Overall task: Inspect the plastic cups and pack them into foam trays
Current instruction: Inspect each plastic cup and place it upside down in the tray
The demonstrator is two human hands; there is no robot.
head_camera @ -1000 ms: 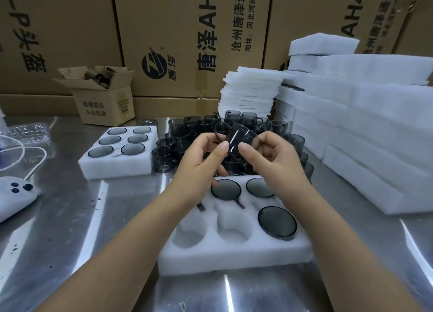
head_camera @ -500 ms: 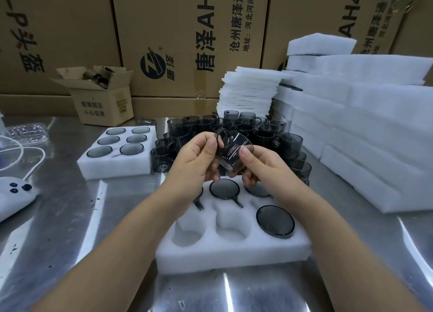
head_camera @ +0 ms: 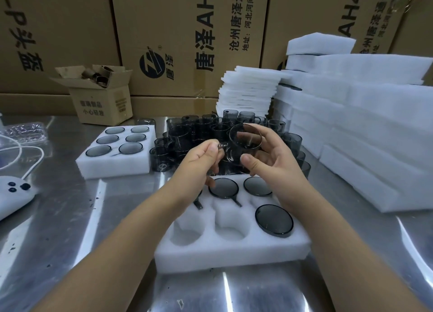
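Centrally, two bare hands hold one smoky grey transparent plastic cup (head_camera: pixel 246 140) up above a steel counter (head_camera: pixel 70 218). Its open rim faces the camera. The left hand (head_camera: pixel 199 164) pinches the cup's small handle between thumb and fingers, with the fingers clenched around it. The right hand (head_camera: pixel 269 161) cradles the cup's body, thumb underneath and fingers curled behind the far side.

Directly below the hands lies a white foam tray (head_camera: pixel 234 248) with six round pockets. Three pockets show dark cups seated in them, two in the far row and one at the near right. A fourth, at the far left, is mostly hidden by the left hand. The two remaining near pockets are bare foam.

Behind the hands stands a crowded cluster of loose grey cups (head_camera: pixel 201 129) on the counter. To the left sits a second foam tray (head_camera: pixel 117 164) with all six pockets filled. On the right rises a tall pile of white foam blocks (head_camera: pixel 363 124), and beside it a stack of thin foam sheets (head_camera: pixel 248 89). A small open cardboard box (head_camera: pixel 103 103) sits at the back left, in front of large printed cartons (head_camera: pixel 187 30). At the far left edge lie a white device (head_camera: pixel 14 194) and a white cable (head_camera: pixel 35 159).
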